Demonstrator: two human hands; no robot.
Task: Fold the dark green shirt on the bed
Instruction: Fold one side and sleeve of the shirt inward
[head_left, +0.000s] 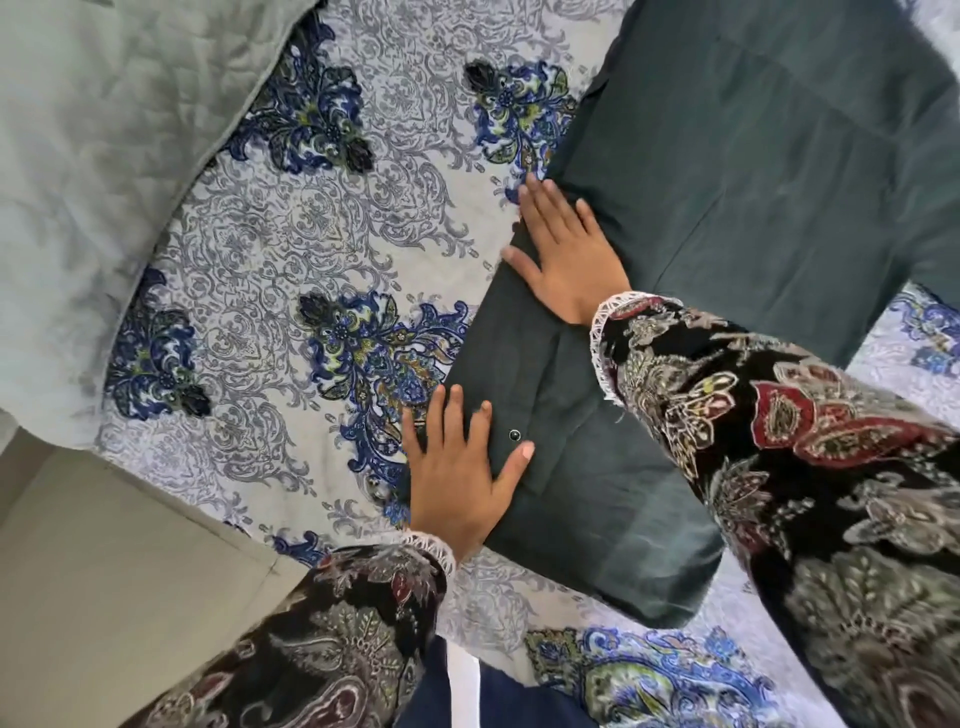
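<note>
The dark green shirt (753, 171) lies flat on the patterned bedspread (311, 234), running from the top right down to the lower middle. Its left side is folded over into a long narrow strip with a small dark button (515, 435) showing. My left hand (462, 467) lies flat with straight fingers on the near end of that folded strip, at its left edge. My right hand (566, 254) presses flat on the same folded edge further up. Both arms wear black floral sleeves with white lace cuffs.
A pale grey-green quilted blanket (104, 156) covers the bed's upper left. The bed's near edge and a beige floor (104, 571) show at the lower left. The white and blue floral bedspread continues to the left of the shirt.
</note>
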